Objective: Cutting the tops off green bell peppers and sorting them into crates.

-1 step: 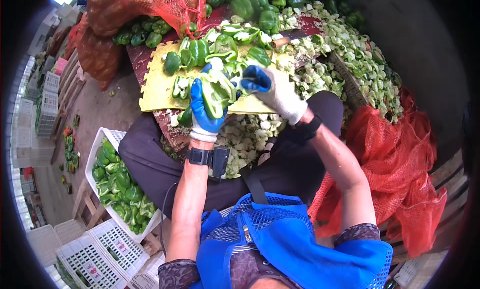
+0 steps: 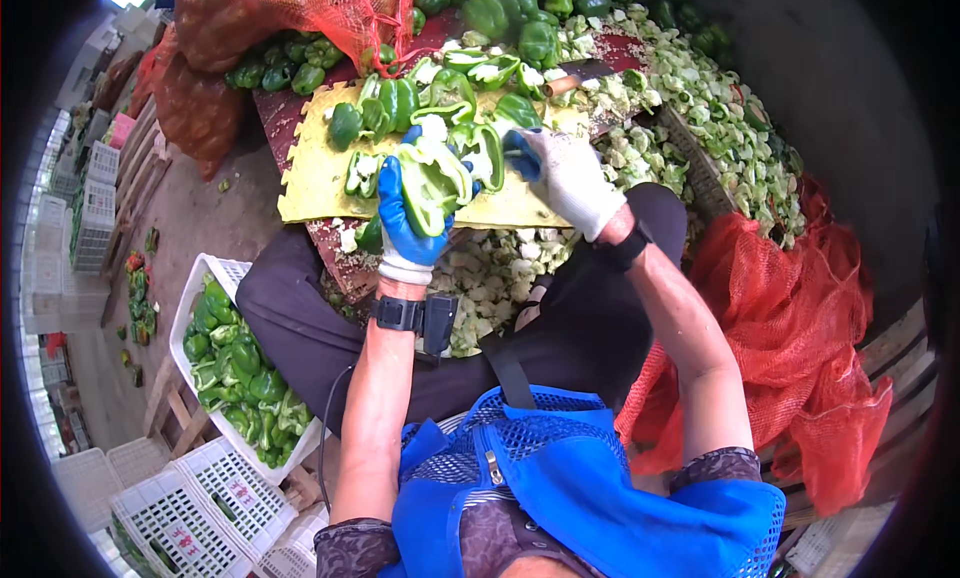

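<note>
My left hand, in a blue-and-white coated glove, grips a halved green bell pepper, its pale hollow inside turned up. Another cut pepper half sits just right of it, over the yellow mat. Close to that half's right edge is my right hand, gloved the same way, with its fingers curled in. Whether they hold anything is hidden. Beyond both hands, several cut peppers lie on the mat. A knife with a wooden handle rests at the mat's far right.
Pepper cores and scraps heap up at the right and below the mat. A white basket of cut peppers stands left of my knee. Red mesh sacks lie at the right; a filled one stands far left. Whole peppers are piled at the back.
My right hand has shifted a little to the right, uncovering more of the pepper half beside it. My left hand and the pepper in it stay almost still.
</note>
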